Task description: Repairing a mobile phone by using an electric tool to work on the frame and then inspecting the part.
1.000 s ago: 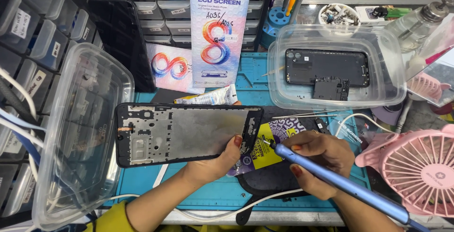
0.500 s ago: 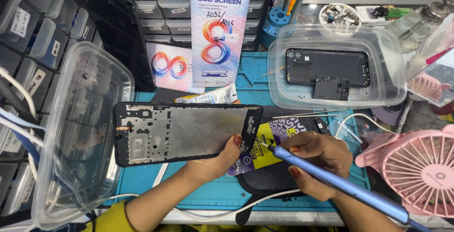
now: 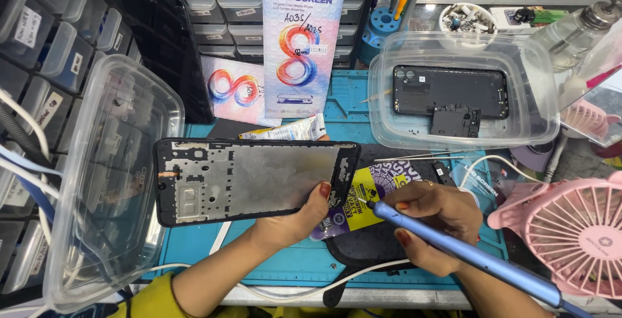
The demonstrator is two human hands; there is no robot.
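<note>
While I look down from the head view, my left hand (image 3: 295, 217) is clamped on the phone frame (image 3: 253, 179), thumb on its lower right edge, holding it flat and lengthwise above the tabletop (image 3: 285, 263) near centre. My right hand (image 3: 434, 221) is closed around a blue pen-shaped tool (image 3: 466, 256), its thin tip touching or just beside the frame's right end at 3 o'clock; I cannot tell which. Under that hand lies a yellow and purple packet (image 3: 369, 195). At 9 o'clock of the frame sits an empty clear tub (image 3: 110, 175). At 1 o'clock a second clear tub (image 3: 463, 94) holds a black phone back (image 3: 450, 91). At 12 o'clock stands a screen box (image 3: 301, 46). A pink fan (image 3: 570, 237) sits at 4 o'clock.
</note>
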